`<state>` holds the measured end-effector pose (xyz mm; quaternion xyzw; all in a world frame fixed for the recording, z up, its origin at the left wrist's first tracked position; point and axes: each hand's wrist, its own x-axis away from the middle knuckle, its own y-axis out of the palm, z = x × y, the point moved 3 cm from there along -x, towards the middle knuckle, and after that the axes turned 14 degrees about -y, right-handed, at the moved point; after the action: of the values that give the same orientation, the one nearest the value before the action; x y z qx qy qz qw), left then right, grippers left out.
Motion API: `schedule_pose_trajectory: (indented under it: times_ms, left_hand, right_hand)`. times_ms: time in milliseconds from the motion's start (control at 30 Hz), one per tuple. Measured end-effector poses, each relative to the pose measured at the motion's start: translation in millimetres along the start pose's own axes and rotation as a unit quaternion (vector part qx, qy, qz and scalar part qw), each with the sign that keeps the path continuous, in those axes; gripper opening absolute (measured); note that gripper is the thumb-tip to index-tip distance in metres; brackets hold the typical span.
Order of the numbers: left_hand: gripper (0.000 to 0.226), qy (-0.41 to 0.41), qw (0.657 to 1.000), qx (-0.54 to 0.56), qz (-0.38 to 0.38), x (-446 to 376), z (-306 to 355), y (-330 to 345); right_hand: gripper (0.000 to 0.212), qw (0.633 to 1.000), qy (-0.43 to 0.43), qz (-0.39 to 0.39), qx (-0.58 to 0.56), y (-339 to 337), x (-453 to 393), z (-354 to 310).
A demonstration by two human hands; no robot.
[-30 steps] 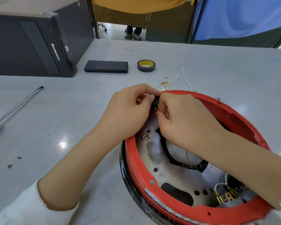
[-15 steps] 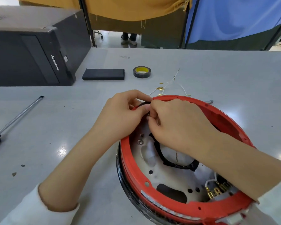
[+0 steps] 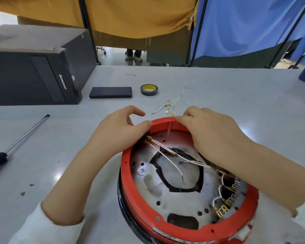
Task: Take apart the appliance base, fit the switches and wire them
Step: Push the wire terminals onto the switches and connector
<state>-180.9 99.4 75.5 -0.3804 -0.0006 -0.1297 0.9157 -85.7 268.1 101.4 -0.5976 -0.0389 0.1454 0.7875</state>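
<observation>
Left hand (image 3: 120, 131) pinches a black switch (image 3: 147, 134) at the red base (image 3: 128, 166) rim; right hand (image 3: 213, 132) pinches a white wire (image 3: 179, 115) over the far rim.

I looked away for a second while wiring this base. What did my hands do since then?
The hands parted: the right hand moved to the far red rim, now pinching a loose white wire; the left hand stays at the switch on the rim. Screwdriver and tape roll unmoved.

Red base rim (image 3: 167, 231), white wires (image 3: 173, 162) (terminals seemingly brass).
</observation>
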Motion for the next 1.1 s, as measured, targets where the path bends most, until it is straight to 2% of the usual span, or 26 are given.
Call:
schedule_pose_trajectory:
  times_ms: [100, 200, 300, 367, 433, 467, 533, 600, 633, 767, 867, 933, 1000, 1100]
  left_hand:
    - [0.021, 0.004, 1.000, -0.018, 0.013, 2.3, 3.7, 6.1]
    - [0.033, 0.012, 0.995, -0.059, 0.074, 3.8, 5.3, 7.7]
    - [0.047, 0.005, 0.991, -0.088, 0.104, 1.8, 2.6, 1.0]
    - [0.053, -0.006, 0.983, -0.105, 0.150, 0.8, 1.3, -6.9]
    - [0.050, -0.002, 0.978, -0.087, 0.188, 0.3, -0.1, -10.8]
    - [0.041, 0.009, 0.983, -0.064, 0.173, -0.1, 0.0, -9.2]
    - [0.018, 0.034, 0.997, 0.013, 0.063, -2.3, 2.9, -0.9]
    - [0.017, 0.038, 0.995, 0.073, -0.056, -3.0, 5.3, 10.2]
    - [0.017, 0.043, 0.993, 0.073, -0.084, -4.0, 5.1, 13.7]
    - [0.015, 0.053, 0.996, 0.013, -0.077, -1.0, 7.3, 11.8]
    - [0.018, 0.043, 0.996, -0.048, -0.067, 3.4, 7.4, 3.1]
    - [0.026, 0.035, 0.995, -0.032, -0.093, 6.8, 10.8, 0.3]
    - [0.042, 0.051, 0.990, -0.036, -0.124, 9.8, 18.0, 5.0]
    - [0.057, 0.080, 0.981, -0.042, -0.171, 11.8, 33.0, 17.5]
  right_hand:
    - [0.045, 1.000, 0.000, 0.005, -0.025, -3.9, -8.8, 6.2]
    - [0.041, 0.998, 0.005, -0.013, -0.056, -3.5, -21.2, 11.7]
    - [0.038, 0.995, -0.043, -0.028, -0.080, 1.1, -28.2, 10.2]
    - [0.046, 0.987, -0.092, -0.039, -0.123, 4.0, -29.0, 9.2]
    - [0.058, 0.972, -0.098, -0.058, -0.205, 1.1, -23.6, 11.6]
    - [0.060, 0.967, -0.090, -0.062, -0.230, -0.3, -18.4, 14.4]
    - [0.061, 0.974, -0.043, -0.054, -0.217, 0.6, -4.5, 24.2]
    - [0.060, 0.986, 0.027, -0.057, -0.154, 1.4, 12.8, 31.7]
    - [0.057, 0.988, 0.055, -0.066, -0.125, 2.6, 20.6, 32.4]
    - [0.039, 0.990, 0.099, -0.067, -0.078, 9.5, 34.2, 28.6]
    - [0.038, 0.992, 0.078, -0.049, -0.082, 8.6, 25.1, 35.0]
    - [0.041, 0.993, 0.056, -0.033, -0.095, 8.9, 14.2, 43.6]
    - [0.042, 0.988, 0.007, -0.026, -0.149, 9.9, 1.8, 48.6]
    - [0.042, 0.953, -0.063, -0.028, -0.296, 4.6, -9.8, 42.5]
